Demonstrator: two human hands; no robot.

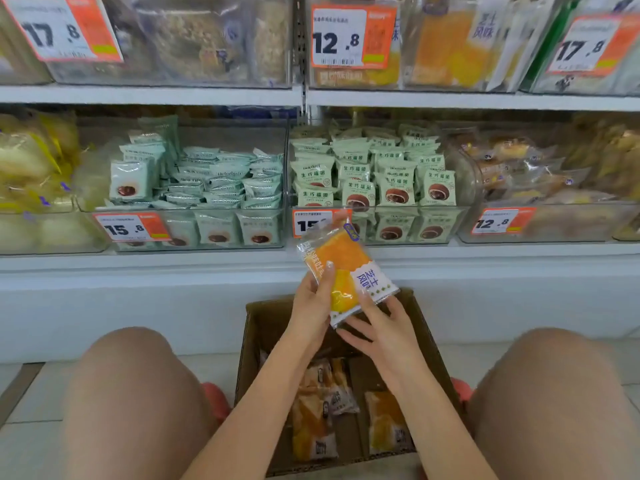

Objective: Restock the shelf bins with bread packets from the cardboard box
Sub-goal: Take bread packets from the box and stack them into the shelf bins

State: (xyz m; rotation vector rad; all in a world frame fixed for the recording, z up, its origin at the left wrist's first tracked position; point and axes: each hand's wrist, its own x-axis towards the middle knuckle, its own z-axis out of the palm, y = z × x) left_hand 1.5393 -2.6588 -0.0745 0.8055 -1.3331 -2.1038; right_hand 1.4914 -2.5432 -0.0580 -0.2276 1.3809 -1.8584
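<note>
A person crouches facing store shelves, knees apart, with an open cardboard box [256,327] on the floor between them. Both hands hold one bread packet [346,271] up above the box, in front of the lower shelf edge. The packet is clear plastic with orange bread inside and a white label panel, tilted with its top leaning left.

The left hand [311,299] grips the packet's left side, thumb curled across the front and fingers wrapped behind. The right hand [384,327] supports the lower right corner, its fingers spread and only lightly bent, fingertips touching the bottom edge and thumb on the front.

Inside the box lie more packets [322,403] of the same orange bread, loosely piled on the bottom.

Behind, the lower shelf holds clear bins [194,233] of pale green snack packs, with orange price tags [131,227] on their fronts. The upper shelf has a bin [446,46] with similar orange bread packets, standing upright behind a tag reading 12.8.
</note>
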